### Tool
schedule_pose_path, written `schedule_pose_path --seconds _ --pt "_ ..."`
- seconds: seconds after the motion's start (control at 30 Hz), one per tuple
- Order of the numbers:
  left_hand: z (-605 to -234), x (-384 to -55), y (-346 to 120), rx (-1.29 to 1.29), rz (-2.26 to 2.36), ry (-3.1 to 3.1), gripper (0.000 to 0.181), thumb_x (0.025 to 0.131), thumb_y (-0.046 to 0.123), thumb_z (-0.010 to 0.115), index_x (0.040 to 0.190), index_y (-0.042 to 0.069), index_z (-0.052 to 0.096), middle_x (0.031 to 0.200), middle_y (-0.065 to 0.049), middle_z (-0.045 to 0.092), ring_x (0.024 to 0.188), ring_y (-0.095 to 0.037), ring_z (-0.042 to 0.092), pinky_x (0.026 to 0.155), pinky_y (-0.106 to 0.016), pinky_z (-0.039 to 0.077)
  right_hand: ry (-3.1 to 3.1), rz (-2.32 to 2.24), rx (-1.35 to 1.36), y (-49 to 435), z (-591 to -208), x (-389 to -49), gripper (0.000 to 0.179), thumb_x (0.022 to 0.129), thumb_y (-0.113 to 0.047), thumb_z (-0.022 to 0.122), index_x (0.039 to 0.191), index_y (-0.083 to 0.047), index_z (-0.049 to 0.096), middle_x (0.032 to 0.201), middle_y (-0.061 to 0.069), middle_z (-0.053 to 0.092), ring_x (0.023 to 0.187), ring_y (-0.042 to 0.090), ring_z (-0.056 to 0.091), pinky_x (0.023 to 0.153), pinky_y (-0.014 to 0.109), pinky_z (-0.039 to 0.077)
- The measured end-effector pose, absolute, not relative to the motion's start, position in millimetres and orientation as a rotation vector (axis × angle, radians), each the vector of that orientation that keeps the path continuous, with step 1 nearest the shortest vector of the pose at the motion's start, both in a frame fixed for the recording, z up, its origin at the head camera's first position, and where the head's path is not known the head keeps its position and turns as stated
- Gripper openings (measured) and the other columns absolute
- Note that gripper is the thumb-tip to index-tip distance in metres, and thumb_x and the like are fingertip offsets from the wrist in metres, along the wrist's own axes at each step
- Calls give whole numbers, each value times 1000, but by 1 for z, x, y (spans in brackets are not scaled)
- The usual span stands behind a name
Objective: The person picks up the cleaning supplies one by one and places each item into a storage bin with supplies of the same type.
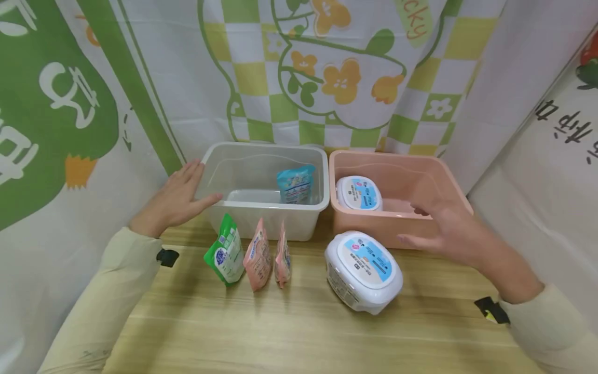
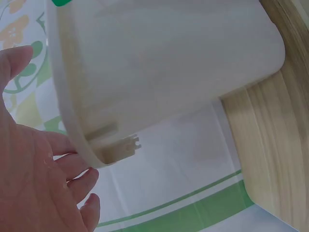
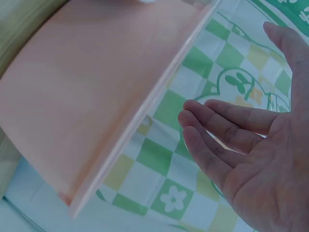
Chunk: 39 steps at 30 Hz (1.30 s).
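My left hand (image 1: 177, 197) rests its straight fingers on the left rim of a pale grey plastic bin (image 1: 261, 221); the left wrist view shows the fingertips at that rim. A blue pouch (image 1: 296, 185) stands inside the bin on its right side. Blurred in the head view, my right hand (image 1: 450, 231) hovers over the front right of a pink bin (image 1: 374, 224). The right wrist view shows its fingers relaxed, with nothing in the palm. Inside the pink bin, at the left, sits a white tub (image 1: 358, 193) with a blue-and-white lid label.
On the wooden table (image 1: 299, 337), in front of the grey bin, stand a green pouch (image 1: 229, 254) and two pink pouches (image 1: 258, 257). A second white tub (image 1: 364, 272) stands before the pink bin. Behind both bins hangs a printed cloth (image 1: 261, 78).
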<state>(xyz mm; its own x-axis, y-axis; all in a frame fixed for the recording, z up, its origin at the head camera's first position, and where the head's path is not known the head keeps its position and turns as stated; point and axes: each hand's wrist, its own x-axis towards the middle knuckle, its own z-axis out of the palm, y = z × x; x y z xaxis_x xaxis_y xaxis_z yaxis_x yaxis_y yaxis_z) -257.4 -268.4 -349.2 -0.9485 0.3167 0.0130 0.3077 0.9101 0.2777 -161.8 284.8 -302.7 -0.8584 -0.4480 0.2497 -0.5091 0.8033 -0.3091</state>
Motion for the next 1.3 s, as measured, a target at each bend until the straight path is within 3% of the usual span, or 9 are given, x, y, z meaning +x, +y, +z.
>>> schedule_pose_path --seconds 0.1,0.2,0.37,0.6,0.67,0.87,0.97,1.13,1.3 --pt "-352 -260 -268 493 434 3035 102 105 63 44 166 -7 2 175 -29 -2 163 -50 2 131 -66 7 -2927 572 731 281 -307 -155 59 90 -47 83 135 -14 62 124 13 72 113 34 70 92 58 58" --pt "-354 -262 -268 491 431 3032 102 106 63 44 165 -7 2 175 -30 -3 163 -50 1 131 -65 7 -2973 524 736 275 -313 -152 62 91 -54 80 131 -10 66 127 17 73 116 38 71 94 59 58" --pt "-357 -263 -269 487 432 3033 101 106 62 43 165 -8 2 175 -30 -4 163 -50 0 132 -65 6 -2989 430 727 264 -326 -150 67 87 -64 79 120 -7 69 120 16 75 111 34 73 92 55 60" --pt "-361 -265 -269 497 404 3033 102 106 64 41 165 -8 1 175 -30 -5 163 -50 0 131 -65 6 -2991 468 757 251 -345 -149 68 80 -68 82 112 -11 67 96 -2 68 91 14 63 82 40 56" --pt "-363 -266 -269 502 393 3033 102 106 65 41 165 -8 1 175 -30 -5 163 -50 0 131 -65 6 -3012 490 725 248 -351 -148 76 77 -69 83 117 -7 67 99 0 69 93 16 64 83 40 56" --pt "-366 -267 -268 507 375 3042 101 106 64 41 165 -8 1 175 -30 -3 163 -49 1 132 -65 5 -3046 579 648 238 -364 -144 74 73 -73 84 105 -10 65 88 -2 63 83 14 56 71 29 48" --pt "-366 -267 -268 501 359 3046 101 106 64 40 165 -8 1 175 -30 -3 163 -49 1 132 -64 4 -3035 604 633 235 -371 -142 82 71 -74 84 113 -6 65 95 0 65 88 14 58 75 30 50" --pt "-367 -267 -268 503 343 3053 102 106 66 38 165 -7 -1 175 -30 -4 163 -48 1 132 -63 2 -3037 570 582 230 -380 -139 106 68 -78 83 133 3 59 117 10 66 106 23 62 88 45 56" --pt "-370 -267 -267 499 331 3058 103 106 69 36 165 -7 -2 175 -28 -5 164 -46 0 133 -62 3 -3022 503 530 226 -393 -137 115 65 -78 85 135 7 54 120 15 63 108 27 60 92 47 56"
